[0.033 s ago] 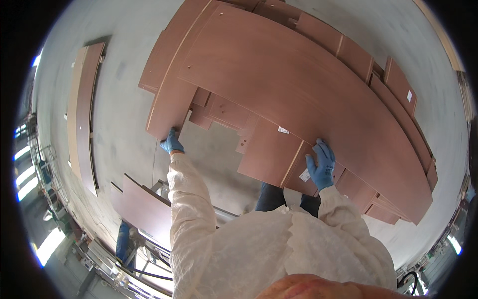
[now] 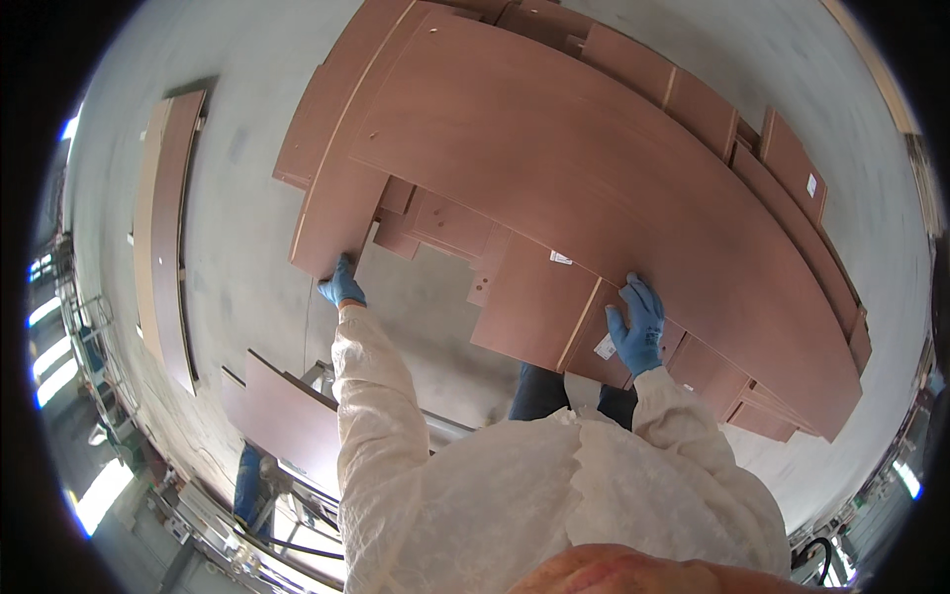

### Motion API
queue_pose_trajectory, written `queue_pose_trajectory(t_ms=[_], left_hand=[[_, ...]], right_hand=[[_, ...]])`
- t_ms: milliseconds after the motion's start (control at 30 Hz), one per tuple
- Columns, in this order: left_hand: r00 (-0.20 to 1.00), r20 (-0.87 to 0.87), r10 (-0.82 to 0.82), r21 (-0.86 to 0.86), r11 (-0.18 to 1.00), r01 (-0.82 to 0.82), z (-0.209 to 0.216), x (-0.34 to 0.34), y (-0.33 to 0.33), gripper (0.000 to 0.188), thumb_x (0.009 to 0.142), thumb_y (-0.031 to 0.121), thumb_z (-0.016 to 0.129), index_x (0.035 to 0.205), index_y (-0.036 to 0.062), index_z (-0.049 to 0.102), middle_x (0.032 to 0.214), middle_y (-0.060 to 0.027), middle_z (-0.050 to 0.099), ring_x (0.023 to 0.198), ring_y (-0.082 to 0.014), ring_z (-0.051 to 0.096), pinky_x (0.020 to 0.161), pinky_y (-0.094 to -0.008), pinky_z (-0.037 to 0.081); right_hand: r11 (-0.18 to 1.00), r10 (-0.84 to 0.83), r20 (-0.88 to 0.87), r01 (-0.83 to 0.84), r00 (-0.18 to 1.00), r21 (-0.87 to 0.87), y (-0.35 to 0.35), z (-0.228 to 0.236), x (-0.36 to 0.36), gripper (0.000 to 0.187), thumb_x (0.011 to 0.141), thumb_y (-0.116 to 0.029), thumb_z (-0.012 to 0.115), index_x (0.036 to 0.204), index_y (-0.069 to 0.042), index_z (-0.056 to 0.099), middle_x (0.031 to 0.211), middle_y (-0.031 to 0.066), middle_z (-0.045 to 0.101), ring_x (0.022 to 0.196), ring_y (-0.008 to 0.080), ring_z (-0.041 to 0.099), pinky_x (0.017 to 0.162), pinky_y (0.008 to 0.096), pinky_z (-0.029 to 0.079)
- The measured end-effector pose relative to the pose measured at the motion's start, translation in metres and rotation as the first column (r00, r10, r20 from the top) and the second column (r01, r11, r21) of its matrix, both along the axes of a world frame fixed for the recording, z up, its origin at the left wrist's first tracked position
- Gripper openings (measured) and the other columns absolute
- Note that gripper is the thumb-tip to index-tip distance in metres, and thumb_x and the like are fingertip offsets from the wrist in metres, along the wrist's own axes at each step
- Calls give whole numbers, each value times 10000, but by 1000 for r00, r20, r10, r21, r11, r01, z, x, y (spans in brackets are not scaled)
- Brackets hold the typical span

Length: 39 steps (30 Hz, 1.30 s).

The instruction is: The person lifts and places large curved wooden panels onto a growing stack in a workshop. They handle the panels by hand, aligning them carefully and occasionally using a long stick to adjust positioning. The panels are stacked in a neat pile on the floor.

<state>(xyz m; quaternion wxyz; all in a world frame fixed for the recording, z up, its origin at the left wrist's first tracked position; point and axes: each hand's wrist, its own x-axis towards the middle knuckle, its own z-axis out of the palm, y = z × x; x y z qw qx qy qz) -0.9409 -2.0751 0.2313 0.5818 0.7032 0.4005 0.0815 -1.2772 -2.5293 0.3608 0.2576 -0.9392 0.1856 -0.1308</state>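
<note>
A long, wide reddish-brown panel [image 2: 594,168] lies across a stack of smaller panels of the same colour. At the left, a narrow brown panel [image 2: 336,213] points its near end toward me. My left hand [image 2: 342,285], in a blue glove, grips that end, thumb and fingers at its edge. My right hand [image 2: 641,319], gloved alike, rests at the wide panel's near edge with fingers stretched out and thumb apart. Beneath that edge shows a smaller brown panel [image 2: 534,297]; a white label [image 2: 605,346] sits beside my right thumb.
Narrow panels [image 2: 173,238] lie apart on the grey surface [image 2: 237,148] at the left. Another panel [image 2: 287,416] is near my left forearm, above a metal frame. More brown pieces [image 2: 795,168] with a label stick out at the far right of the stack.
</note>
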Motion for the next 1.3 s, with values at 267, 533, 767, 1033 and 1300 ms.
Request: queue_pose_trajectory(t_ms=[267,533,767,1033,1300], left_hand=[[984,-16,-176,-27,984,175,-3,14,-81,606,746,93,823,1207,-11,444,1181,-127,609,883,-211,629,641,-381,529],[867,100,-487,136,870,473,51,-69,-145,583,862,245,671,1299,-90,476,1232,-157,579,963,-272,605,836,-412,543],[594,62,-802,179,594,784,96,-292,-300,550,911,211,661,1351,-49,459,1317,-186,542,1147,-275,555,985,-408,476],[286,84,-954,-804,104,585,123,-570,-482,255,919,223,645,1103,51,607,1004,-68,621,960,-220,593,891,-373,517],[92,-126,-988,-959,145,243,161,-731,-622,234,932,265,621,1032,54,635,1053,-122,671,991,-292,635,885,-445,556]], right_hand=[[1000,0,22,0,1000,8,-5,3,-2,328,792,-252,722,1035,-46,643,1279,145,588,1175,371,536,975,479,434],[984,-97,28,91,995,154,-20,21,-54,360,807,-273,707,1074,-49,619,1240,162,591,1129,375,557,975,458,445],[892,-309,-34,302,950,337,-59,40,-231,344,837,-264,675,1111,-59,641,1221,166,622,1097,375,596,937,435,492],[553,-548,-360,650,755,521,-127,43,-509,314,890,-318,616,1105,-97,678,1029,208,678,976,392,642,833,429,513],[152,-826,-393,831,404,535,-194,19,-677,396,906,-375,593,1092,-40,691,982,178,707,921,305,680,831,398,514]])
